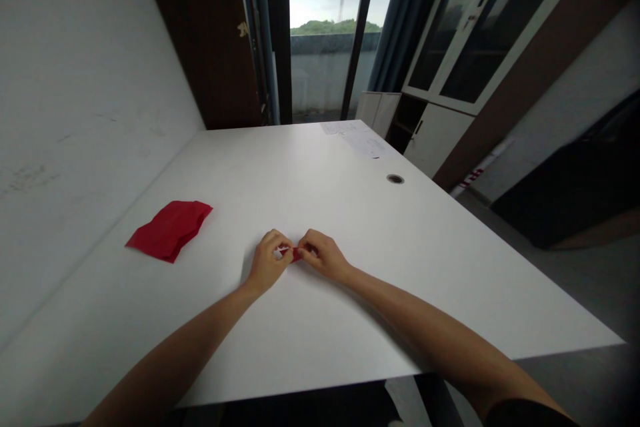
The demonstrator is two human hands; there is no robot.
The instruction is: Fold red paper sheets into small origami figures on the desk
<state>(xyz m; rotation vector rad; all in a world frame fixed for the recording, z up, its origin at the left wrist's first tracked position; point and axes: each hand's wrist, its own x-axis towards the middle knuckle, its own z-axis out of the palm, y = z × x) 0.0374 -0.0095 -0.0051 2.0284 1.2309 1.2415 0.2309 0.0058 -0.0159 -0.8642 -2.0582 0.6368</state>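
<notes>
A small red piece (296,254) is pinched by the fingertips of both the left hand (270,259) and right hand (323,255), towards the near edge of the white table (430,247). A crumpled red sheet (167,230) lies near the left edge. At the far right corner, papers (364,143) bear marks too faint to read.

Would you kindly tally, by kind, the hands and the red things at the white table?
Hands, left hand and right hand: 2
Small red piece, held between them: 1
Larger red sheet-like item, lying apart: 1
Total: 4
</notes>
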